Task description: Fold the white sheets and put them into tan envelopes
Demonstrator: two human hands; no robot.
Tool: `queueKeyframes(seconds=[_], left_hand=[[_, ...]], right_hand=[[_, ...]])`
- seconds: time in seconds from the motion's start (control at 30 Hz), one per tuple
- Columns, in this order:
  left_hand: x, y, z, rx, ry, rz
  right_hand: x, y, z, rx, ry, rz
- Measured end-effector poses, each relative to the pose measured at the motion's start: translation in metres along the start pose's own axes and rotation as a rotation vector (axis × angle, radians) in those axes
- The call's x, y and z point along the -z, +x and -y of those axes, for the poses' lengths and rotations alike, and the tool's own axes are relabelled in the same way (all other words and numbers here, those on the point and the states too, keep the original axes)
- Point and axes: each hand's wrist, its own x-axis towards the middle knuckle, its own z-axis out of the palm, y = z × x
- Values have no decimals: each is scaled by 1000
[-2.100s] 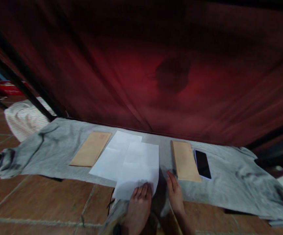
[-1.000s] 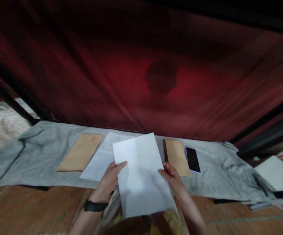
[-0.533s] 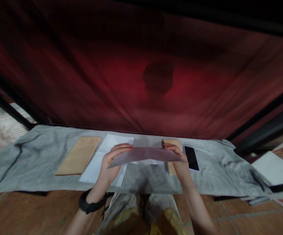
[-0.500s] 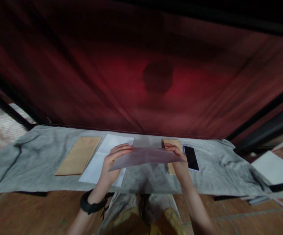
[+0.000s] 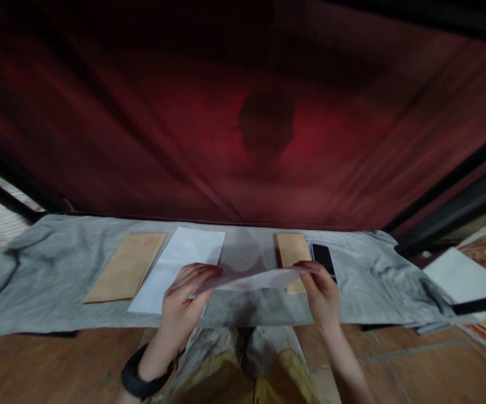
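A sheet of paper (image 5: 255, 279) is stretched between my two hands above the cloth, seen nearly edge-on. My left hand (image 5: 188, 289) grips its left end, thumb below and fingers on top. At the right end my right hand (image 5: 319, 289) pinches it the same way. Under and beyond my left hand lie white sheets (image 5: 184, 247) with a crease across them. A brown envelope stack (image 5: 127, 266) rests to the left of these. Behind my right hand is a narrower brown envelope stack (image 5: 292, 249), partly covered by the fingers.
A phone (image 5: 322, 255) lies right of the narrow envelopes, close to my right hand. Grey cloth (image 5: 373, 280) covers the low table. A red curtain (image 5: 175, 140) hangs behind it, with dark metal bars (image 5: 457, 185) at the sides. A white box-like object (image 5: 464, 275) stands at far right.
Both hands have come lower and nearer to me with the paper. The paper has tilted from showing its broad face to almost edge-on.
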Motion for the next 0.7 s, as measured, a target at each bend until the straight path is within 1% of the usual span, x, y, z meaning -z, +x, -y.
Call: queueKeyframes(seconds=[0.07, 0.13, 0.23, 0.3, 0.37, 0.47, 0.57, 0.63, 0.7], left_hand=[[-4, 10, -6, 181, -30, -46], [-12, 11, -1, 390, -148, -23], [-29, -4, 20, 685, -397, 81], [-38, -19, 36, 825, -457, 108], [-46, -33, 51, 878, -436, 79], [-57, -48, 69, 888, -398, 17], [-70, -58, 86, 885, -345, -21], [-79, -65, 96, 881, -292, -63], [-87, -71, 105, 882, -249, -102]], right_hand=[[-4, 13, 8, -15, 16, -65], [-12, 26, 5, -38, 40, -82], [-26, 42, -17, -87, 46, -91], [-35, 46, -35, -124, 38, -60], [-41, 45, -52, -101, 15, 3], [-48, 31, -72, 8, -112, 50], [-52, 4, -90, 122, -336, 79], [-52, -20, -103, 184, -439, 159], [-51, -44, -115, 244, -504, 273]])
